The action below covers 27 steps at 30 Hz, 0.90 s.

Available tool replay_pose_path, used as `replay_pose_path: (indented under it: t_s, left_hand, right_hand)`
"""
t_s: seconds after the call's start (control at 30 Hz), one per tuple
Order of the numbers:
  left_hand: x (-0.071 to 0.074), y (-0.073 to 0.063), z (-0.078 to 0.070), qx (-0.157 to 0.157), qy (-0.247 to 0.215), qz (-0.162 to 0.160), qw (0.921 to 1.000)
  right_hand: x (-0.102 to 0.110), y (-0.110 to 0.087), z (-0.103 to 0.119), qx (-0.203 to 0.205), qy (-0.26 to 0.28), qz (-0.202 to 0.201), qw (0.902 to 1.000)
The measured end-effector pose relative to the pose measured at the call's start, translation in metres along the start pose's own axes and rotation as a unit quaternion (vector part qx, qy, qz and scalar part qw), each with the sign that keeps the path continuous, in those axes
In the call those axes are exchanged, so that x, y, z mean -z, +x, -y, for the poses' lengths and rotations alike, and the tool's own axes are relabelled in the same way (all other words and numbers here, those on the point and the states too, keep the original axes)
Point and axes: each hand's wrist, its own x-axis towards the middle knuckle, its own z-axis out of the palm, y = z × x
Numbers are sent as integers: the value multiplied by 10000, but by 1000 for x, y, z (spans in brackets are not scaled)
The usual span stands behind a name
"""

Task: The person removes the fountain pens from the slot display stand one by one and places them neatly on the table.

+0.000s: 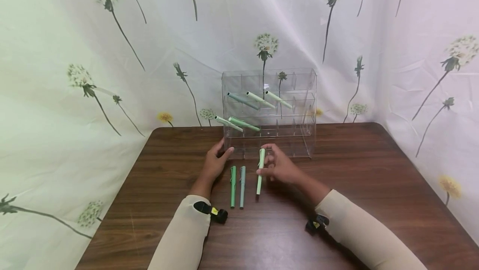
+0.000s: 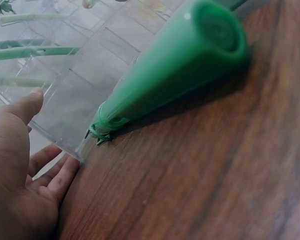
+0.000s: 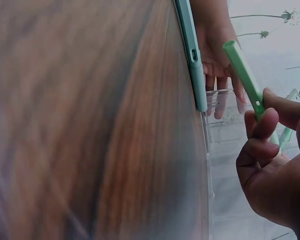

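A light green pen is pinched between the thumb and fingers of my right hand, in front of a clear acrylic pen rack. In the right wrist view, the fingers curl round the middle of this pen. My left hand holds the rack's lower left edge, the thumb in front and the other fingers round the side. Between the hands a green pen and a grey-green pen lie side by side on the table. The green pen looms large in the left wrist view.
The rack's tiers hold several pens: a grey-green one and two pale green ones higher up, a pale green one and a green one lower down. A wooden table lies underneath. Behind hangs a dandelion-print curtain.
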Motion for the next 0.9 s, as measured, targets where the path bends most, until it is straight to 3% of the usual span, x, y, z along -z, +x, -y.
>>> replay_pose_path:
  t_s: [0.63, 0.9]
  left_hand:
    - [1, -2, -2, 69, -30, 126, 9999]
    - [1, -1, -3, 94, -91, 117, 9998]
  right_hand:
    - [-11, 2, -15, -247, 66, 340, 9991]
    - [-20, 5, -22, -129, 163, 486, 9986]
